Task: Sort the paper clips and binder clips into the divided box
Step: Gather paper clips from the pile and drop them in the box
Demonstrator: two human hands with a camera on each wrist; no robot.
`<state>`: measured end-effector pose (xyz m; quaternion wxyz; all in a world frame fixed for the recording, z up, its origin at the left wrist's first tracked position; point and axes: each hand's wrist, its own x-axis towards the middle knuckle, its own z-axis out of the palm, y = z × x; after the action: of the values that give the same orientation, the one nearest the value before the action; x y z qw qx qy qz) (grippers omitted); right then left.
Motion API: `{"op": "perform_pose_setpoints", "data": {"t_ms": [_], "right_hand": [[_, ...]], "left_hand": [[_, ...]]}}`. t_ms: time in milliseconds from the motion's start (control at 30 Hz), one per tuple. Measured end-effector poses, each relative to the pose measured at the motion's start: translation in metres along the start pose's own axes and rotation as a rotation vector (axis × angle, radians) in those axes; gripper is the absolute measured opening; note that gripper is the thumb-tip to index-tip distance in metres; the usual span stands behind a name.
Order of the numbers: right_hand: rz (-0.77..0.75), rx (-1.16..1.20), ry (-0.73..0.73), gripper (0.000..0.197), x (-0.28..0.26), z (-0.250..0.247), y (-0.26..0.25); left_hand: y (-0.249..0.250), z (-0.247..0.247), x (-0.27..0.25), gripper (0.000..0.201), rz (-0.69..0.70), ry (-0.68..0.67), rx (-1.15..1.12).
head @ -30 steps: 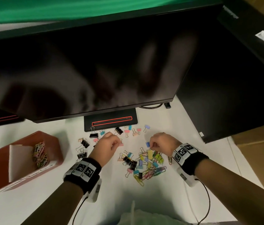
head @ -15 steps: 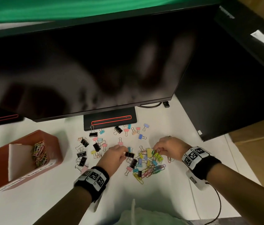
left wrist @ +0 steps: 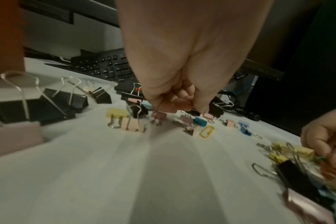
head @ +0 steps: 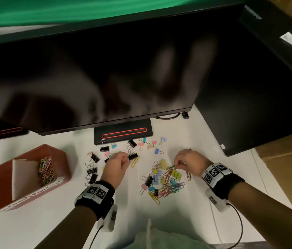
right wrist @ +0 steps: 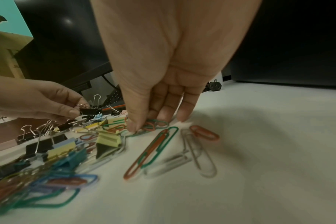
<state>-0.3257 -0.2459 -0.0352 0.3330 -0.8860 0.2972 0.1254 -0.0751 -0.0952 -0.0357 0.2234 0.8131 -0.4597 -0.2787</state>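
My left hand (head: 126, 159) pinches a black binder clip (head: 133, 156) just above the white desk; the right wrist view shows that black binder clip (right wrist: 88, 111) between thumb and finger. My right hand (head: 176, 164) pinches green and red paper clips (right wrist: 150, 125) at the far right edge of a mixed pile (head: 163, 184) of coloured paper clips and binder clips. A red divided box (head: 59, 155) sits at the left, with coloured paper clips (head: 45, 170) in its right compartment beside a white divider (head: 23, 175).
Black binder clips (head: 92, 170) lie left of my left hand, and small coloured ones (head: 156, 151) lie near the monitor base (head: 122, 134). A large dark monitor (head: 105, 78) overhangs the desk. A keyboard (left wrist: 109, 66) lies behind.
My left hand has drawn back from the pile to the left with the black binder clip in its pinch. My right hand has stayed at the pile's edge and closed on paper clips.
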Motion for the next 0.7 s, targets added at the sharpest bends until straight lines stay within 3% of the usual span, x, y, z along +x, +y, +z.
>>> {"op": "perform_pose_setpoints", "data": {"t_ms": [233,367,433,533,700], "right_hand": [[0.016,0.066,0.055,0.011,-0.004,-0.007,0.003],[0.029,0.078,0.051,0.01,-0.005,-0.008,0.005],[0.033,0.1,0.057,0.012,-0.006,-0.008,0.007],[0.011,0.093,0.058,0.017,-0.009,-0.009,0.01],[0.052,0.062,0.045,0.021,-0.008,-0.004,0.012]], "left_hand": [[-0.007,-0.011,-0.011,0.023,-0.119,0.133,-0.089],[-0.002,0.003,-0.02,0.012,0.002,0.033,-0.001],[0.003,0.013,-0.018,0.018,0.056,-0.027,0.087],[0.011,0.021,-0.01,0.022,0.034,-0.045,0.17],[0.017,0.023,0.001,0.009,0.023,-0.064,0.269]]}}
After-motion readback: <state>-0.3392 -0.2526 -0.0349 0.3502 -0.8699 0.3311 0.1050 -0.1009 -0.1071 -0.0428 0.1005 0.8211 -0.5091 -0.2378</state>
